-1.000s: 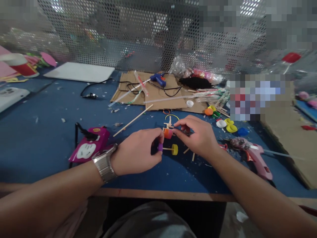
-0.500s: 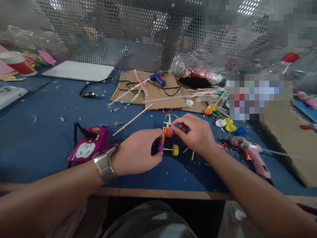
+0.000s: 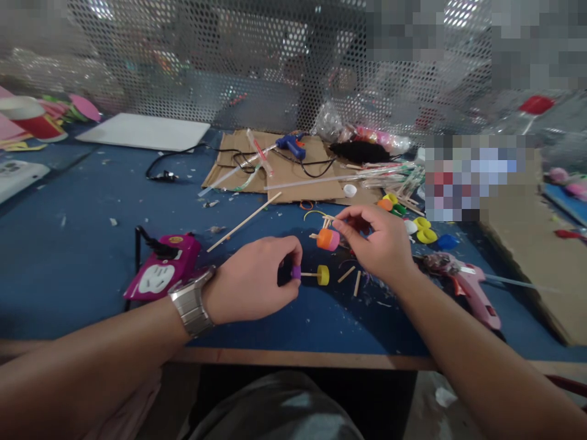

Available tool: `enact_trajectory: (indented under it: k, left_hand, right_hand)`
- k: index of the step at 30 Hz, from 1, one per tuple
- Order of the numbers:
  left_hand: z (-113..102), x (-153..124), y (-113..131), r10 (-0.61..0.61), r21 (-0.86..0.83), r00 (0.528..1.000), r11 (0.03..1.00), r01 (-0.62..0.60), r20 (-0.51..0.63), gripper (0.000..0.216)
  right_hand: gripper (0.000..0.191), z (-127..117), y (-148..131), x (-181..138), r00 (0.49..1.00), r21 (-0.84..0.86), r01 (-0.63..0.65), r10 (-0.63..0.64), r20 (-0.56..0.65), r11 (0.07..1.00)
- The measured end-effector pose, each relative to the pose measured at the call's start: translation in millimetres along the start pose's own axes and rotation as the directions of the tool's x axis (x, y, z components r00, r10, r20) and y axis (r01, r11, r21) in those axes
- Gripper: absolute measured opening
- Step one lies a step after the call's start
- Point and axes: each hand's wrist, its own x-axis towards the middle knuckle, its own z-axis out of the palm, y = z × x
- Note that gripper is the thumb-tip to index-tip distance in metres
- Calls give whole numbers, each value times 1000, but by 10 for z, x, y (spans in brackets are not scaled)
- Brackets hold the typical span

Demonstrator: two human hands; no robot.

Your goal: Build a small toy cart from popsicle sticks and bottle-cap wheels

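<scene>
My left hand (image 3: pixel 250 278) is closed, pinching the purple cap end of a short stick axle (image 3: pixel 308 275) that has a yellow cap on its other end and lies just above the blue table (image 3: pixel 82 256). My right hand (image 3: pixel 380 244) is closed on a small frame of wooden sticks carrying an orange and pink cap (image 3: pixel 328 239), held a little above the table. A silver watch sits on my left wrist. Loose stick pieces (image 3: pixel 351 278) lie below my right hand.
A magenta power strip (image 3: pixel 160 272) lies at the left, a pink glue gun (image 3: pixel 468 284) at the right, a blue glue gun (image 3: pixel 291 145) on cardboard (image 3: pixel 284 171) behind. Coloured bottle caps (image 3: pixel 424 232), a long stick (image 3: pixel 243 223) and a white board (image 3: pixel 144 131) lie around. A perforated metal screen closes the back.
My right hand has pulled the stick frame with the orange and pink cap to the right, away from my left hand's fingers. My left hand has kept its pinch on the purple cap.
</scene>
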Motion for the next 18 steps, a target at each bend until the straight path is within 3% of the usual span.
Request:
enact_trajectory:
  k: [10,18]
  left_hand:
    - [27,-14,-35,-13,-2,1000,1000,13,-15,15]
    - [44,-5,-52,-19,12,1000,1000,19,-24,17]
  right_hand:
    - [12,-16,22,-21,993,78,-116,118,-15,990]
    - [9,-37,12,-37,994,117,-108,111,-18,987]
